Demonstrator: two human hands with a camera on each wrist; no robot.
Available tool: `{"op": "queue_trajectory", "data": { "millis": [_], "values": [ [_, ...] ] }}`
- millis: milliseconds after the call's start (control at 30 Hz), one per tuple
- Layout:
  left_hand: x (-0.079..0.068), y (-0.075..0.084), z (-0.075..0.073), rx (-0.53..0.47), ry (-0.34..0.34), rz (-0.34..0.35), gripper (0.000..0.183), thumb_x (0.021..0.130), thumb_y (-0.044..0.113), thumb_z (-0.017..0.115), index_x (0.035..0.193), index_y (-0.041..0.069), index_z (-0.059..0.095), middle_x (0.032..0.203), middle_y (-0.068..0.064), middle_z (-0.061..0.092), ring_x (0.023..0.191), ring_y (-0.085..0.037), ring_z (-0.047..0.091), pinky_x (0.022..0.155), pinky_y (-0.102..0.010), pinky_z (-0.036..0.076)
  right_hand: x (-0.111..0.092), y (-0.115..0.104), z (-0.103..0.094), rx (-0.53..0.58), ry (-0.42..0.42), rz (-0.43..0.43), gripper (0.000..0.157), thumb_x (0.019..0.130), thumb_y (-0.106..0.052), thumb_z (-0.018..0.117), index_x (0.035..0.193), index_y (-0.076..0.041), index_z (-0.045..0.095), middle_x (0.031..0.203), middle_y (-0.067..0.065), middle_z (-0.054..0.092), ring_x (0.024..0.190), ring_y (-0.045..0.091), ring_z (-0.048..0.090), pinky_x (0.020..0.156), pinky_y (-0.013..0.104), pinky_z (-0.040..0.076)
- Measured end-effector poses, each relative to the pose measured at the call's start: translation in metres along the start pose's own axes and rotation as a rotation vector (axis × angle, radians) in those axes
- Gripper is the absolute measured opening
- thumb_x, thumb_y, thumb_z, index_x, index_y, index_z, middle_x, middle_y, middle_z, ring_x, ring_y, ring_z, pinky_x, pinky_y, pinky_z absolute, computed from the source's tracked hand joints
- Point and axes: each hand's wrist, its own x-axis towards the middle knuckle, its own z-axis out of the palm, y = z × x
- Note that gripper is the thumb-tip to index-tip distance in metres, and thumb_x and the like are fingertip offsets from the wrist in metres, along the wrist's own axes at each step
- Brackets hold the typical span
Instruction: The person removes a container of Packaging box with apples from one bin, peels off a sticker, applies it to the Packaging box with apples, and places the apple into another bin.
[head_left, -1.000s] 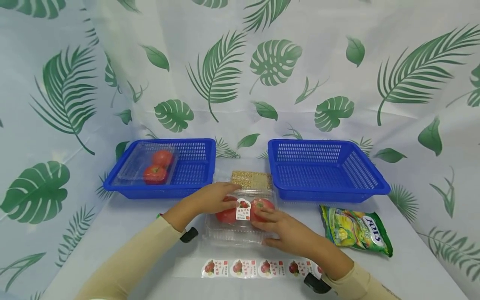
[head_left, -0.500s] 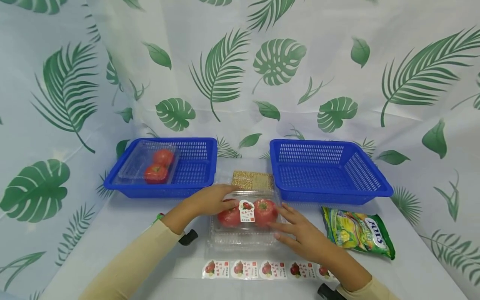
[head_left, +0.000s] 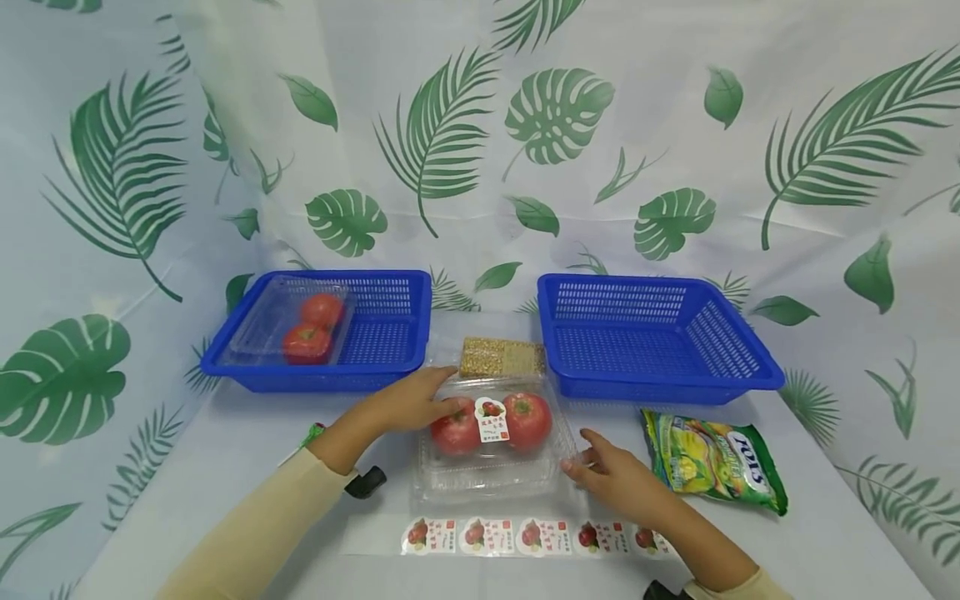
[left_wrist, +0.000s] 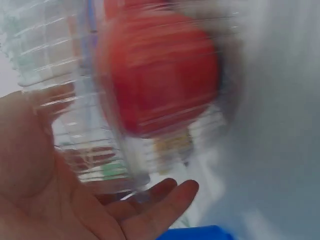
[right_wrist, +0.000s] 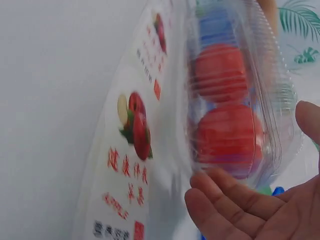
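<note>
A clear plastic clamshell box [head_left: 491, 479] with two red tomatoes [head_left: 527, 421] and a white label [head_left: 491, 419] on its lid sits in the middle of the table. My left hand [head_left: 408, 404] holds its left end, thumb on the lid and fingers toward the far side; the left wrist view is blurred there. At the box's right front corner is my right hand [head_left: 622, 475], thumb and fingers spread around the end. In the right wrist view its fingertips [right_wrist: 212, 182] lie at the box's lower edge, while the thumb stands apart from the plastic.
A strip of tomato labels [head_left: 486, 536] lies in front. Behind are a blue basket [head_left: 390, 375] with another tomato box [head_left: 258, 325] and a second blue basket [head_left: 660, 387]. A grain pack [head_left: 491, 357] lies between them, a green snack bag [head_left: 712, 462] at right, a lollipop [head_left: 311, 433] at left.
My right hand has come off the lid and moved right and toward me to the box's right end. The left hand stays at the left end; the box has turned slightly.
</note>
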Motion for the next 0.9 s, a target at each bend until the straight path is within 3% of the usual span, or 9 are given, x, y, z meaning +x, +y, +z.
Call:
{"op": "queue_trajectory", "data": {
  "millis": [133,300,367,533,633,767,900],
  "values": [
    [-0.011,-0.007,0.002,-0.129,0.008,-0.073,0.071,0.098,0.050,0.051,0.150,0.004,0.034,0.145,-0.016,0.044,0.135,-0.031,0.039,0.108,-0.049,0.033,0.003,0.004,-0.001,0.187,-0.082,0.002,0.061,0.098,-0.042,0.057,0.132,0.007,0.043,0.099,0.008,0.069,0.086,0.022,0.066,0.074,0.042,0.055],
    [-0.019,-0.020,0.005,-0.354,-0.007,-0.160,0.069,0.099,0.051,0.049,0.149,0.005,0.036,0.135,-0.015,0.053,0.113,-0.029,0.057,0.086,-0.045,0.052,0.006,0.008,-0.001,0.386,-0.145,0.005,0.047,0.099,-0.036,0.057,0.116,0.006,0.044,0.092,0.013,0.068,0.082,0.026,0.066,0.071,0.040,0.055],
    [-0.019,-0.026,0.006,-0.474,-0.022,-0.203,0.069,0.098,0.052,0.049,0.145,0.002,0.041,0.129,-0.016,0.056,0.101,-0.028,0.060,0.075,-0.042,0.055,0.008,0.008,-0.001,0.424,-0.153,0.031,0.046,0.099,-0.036,0.057,0.113,0.005,0.043,0.091,0.013,0.068,0.080,0.026,0.066,0.070,0.040,0.056],
    [-0.017,-0.030,0.006,-0.691,-0.029,-0.278,0.061,0.097,0.051,0.052,0.129,-0.001,0.055,0.116,-0.016,0.056,0.088,-0.028,0.059,0.066,-0.043,0.058,0.012,0.009,-0.003,0.444,-0.137,0.068,0.047,0.098,-0.040,0.058,0.108,0.003,0.044,0.091,0.013,0.068,0.078,0.026,0.066,0.069,0.039,0.056],
    [-0.019,-0.028,0.007,-0.696,-0.032,-0.287,0.057,0.097,0.051,0.053,0.118,-0.001,0.059,0.108,-0.014,0.057,0.083,-0.027,0.059,0.066,-0.043,0.058,0.012,0.009,-0.002,0.468,-0.139,0.081,0.046,0.097,-0.041,0.059,0.104,0.002,0.043,0.088,0.015,0.069,0.076,0.027,0.067,0.068,0.039,0.056],
    [-0.027,-0.024,0.009,-0.620,-0.067,-0.294,0.057,0.096,0.055,0.051,0.112,0.000,0.058,0.104,-0.012,0.059,0.082,-0.025,0.060,0.067,-0.040,0.057,0.010,0.011,0.001,0.563,-0.181,0.083,0.043,0.098,-0.043,0.055,0.096,-0.002,0.041,0.088,0.019,0.070,0.074,0.031,0.069,0.067,0.042,0.057],
    [-0.037,-0.021,0.008,-0.581,-0.086,-0.240,0.054,0.098,0.053,0.049,0.110,0.001,0.057,0.105,-0.011,0.061,0.085,-0.024,0.059,0.071,-0.039,0.057,0.007,0.013,0.001,0.644,-0.200,0.054,0.043,0.101,-0.044,0.048,0.093,-0.003,0.039,0.090,0.023,0.070,0.075,0.034,0.070,0.068,0.044,0.058]
  ]
}}
